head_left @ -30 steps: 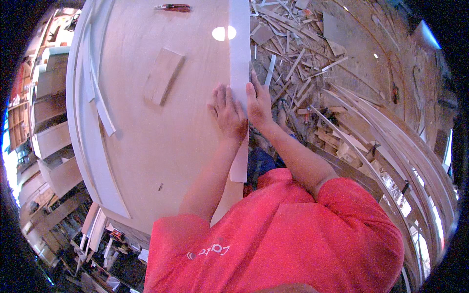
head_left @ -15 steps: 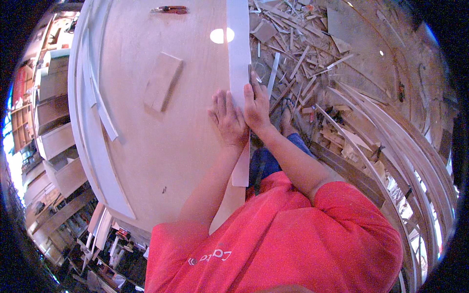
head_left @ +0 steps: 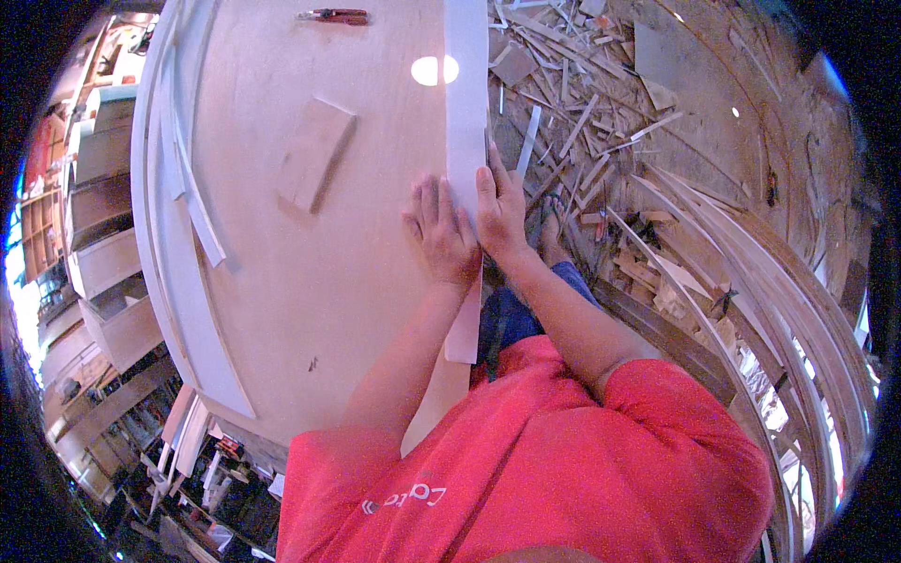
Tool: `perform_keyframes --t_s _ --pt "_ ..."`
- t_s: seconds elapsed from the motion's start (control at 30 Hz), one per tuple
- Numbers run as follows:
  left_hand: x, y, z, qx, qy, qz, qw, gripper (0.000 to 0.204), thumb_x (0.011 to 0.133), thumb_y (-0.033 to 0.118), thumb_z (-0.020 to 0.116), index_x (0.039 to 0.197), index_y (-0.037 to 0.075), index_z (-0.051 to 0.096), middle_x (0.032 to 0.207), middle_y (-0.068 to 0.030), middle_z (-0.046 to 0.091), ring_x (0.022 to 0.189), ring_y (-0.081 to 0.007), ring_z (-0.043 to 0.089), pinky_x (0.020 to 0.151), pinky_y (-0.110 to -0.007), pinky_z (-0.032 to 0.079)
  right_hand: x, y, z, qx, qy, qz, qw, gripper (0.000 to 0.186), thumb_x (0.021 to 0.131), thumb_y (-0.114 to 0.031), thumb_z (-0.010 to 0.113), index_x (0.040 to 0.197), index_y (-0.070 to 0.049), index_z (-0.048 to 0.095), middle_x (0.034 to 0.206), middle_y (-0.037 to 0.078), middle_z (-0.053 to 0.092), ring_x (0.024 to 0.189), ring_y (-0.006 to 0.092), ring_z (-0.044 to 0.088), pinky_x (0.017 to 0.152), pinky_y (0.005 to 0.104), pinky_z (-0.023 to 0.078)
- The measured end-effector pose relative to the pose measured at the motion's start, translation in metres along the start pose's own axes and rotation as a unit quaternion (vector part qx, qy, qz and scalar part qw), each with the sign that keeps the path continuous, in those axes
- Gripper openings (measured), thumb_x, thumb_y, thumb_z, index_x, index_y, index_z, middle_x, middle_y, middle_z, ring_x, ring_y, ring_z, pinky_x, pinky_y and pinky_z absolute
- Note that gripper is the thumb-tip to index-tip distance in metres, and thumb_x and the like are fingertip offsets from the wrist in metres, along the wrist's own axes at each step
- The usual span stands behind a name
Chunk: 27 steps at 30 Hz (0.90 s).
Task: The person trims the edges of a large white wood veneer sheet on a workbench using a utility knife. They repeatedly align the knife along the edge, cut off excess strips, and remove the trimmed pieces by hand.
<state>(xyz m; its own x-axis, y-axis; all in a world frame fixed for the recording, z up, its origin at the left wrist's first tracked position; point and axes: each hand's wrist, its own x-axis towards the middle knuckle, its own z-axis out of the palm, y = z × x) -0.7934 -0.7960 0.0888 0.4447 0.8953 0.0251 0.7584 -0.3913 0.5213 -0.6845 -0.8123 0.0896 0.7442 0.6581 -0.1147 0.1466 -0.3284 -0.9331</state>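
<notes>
A long white strip [head_left: 465, 113] runs along the right edge of a broad pale wooden panel [head_left: 272, 272]. My left hand [head_left: 439, 235] lies flat, fingers stretched out, on the panel and against the strip. Beside it, my right hand [head_left: 500, 211] grips the strip's outer edge, its thumb on top and its fingers down the side. Something thin and dark shows along that edge by the right fingertips; its kind is hidden by the hand.
On the panel lie a flat wooden block [head_left: 317, 155], a red-handled cutting tool [head_left: 333, 16] and narrow white strips [head_left: 195, 206] at the left. Wood offcuts [head_left: 572, 103] litter the floor to the right. Long curved boards [head_left: 751, 253] stand at the far right.
The whole view has shifted slightly. Both hands remain at nearly the same spot on the strip, with the right hand only a little nearer to me.
</notes>
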Motion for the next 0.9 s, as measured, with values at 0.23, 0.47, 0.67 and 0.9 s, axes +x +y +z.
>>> perform_keyframes --t_s 0.23,0.47,0.67,0.9 --pt "0.0 0.002 0.001 0.012 0.0 0.001 1.0 0.052 0.1 0.023 0.048 0.148 0.002 0.047 0.162 -0.0164 0.036 0.154 -0.0336 0.023 0.123 -0.055 0.002 0.003 0.0 0.0 -0.007 -0.002 -0.003 1.0 0.052 0.106 -0.032 0.047 0.15 -0.003 0.048 0.121 0.027 0.062 0.105 0.0374 0.057 0.099 0.0428 0.043" --pt "0.0 -0.005 0.004 0.043 0.008 0.02 0.999 0.053 0.1 0.024 0.048 0.149 0.003 0.047 0.162 -0.0154 0.036 0.154 -0.0327 0.024 0.123 -0.054 0.005 0.018 0.017 0.018 -0.004 0.063 -0.075 0.995 0.052 0.106 -0.033 0.048 0.149 -0.003 0.049 0.118 0.027 0.062 0.104 0.0373 0.058 0.097 0.0432 0.043" --pt "0.002 0.001 0.001 0.047 -0.003 0.007 0.999 0.054 0.1 0.025 0.047 0.15 0.004 0.046 0.162 -0.0138 0.036 0.154 -0.0309 0.023 0.123 -0.052 0.004 0.026 0.009 0.006 -0.012 0.022 -0.031 0.999 0.052 0.106 -0.034 0.048 0.148 -0.002 0.049 0.113 0.024 0.063 0.1 0.0356 0.058 0.094 0.0432 0.044" --pt "-0.001 -0.001 -0.001 0.048 -0.005 0.01 0.999 0.055 0.1 0.024 0.047 0.151 0.003 0.045 0.163 -0.0142 0.034 0.155 -0.0311 0.022 0.123 -0.052 0.002 0.028 0.004 0.011 -0.013 0.041 -0.038 0.998 0.054 0.106 -0.034 0.049 0.148 -0.002 0.048 0.105 0.022 0.063 0.094 0.0343 0.056 0.088 0.0419 0.045"
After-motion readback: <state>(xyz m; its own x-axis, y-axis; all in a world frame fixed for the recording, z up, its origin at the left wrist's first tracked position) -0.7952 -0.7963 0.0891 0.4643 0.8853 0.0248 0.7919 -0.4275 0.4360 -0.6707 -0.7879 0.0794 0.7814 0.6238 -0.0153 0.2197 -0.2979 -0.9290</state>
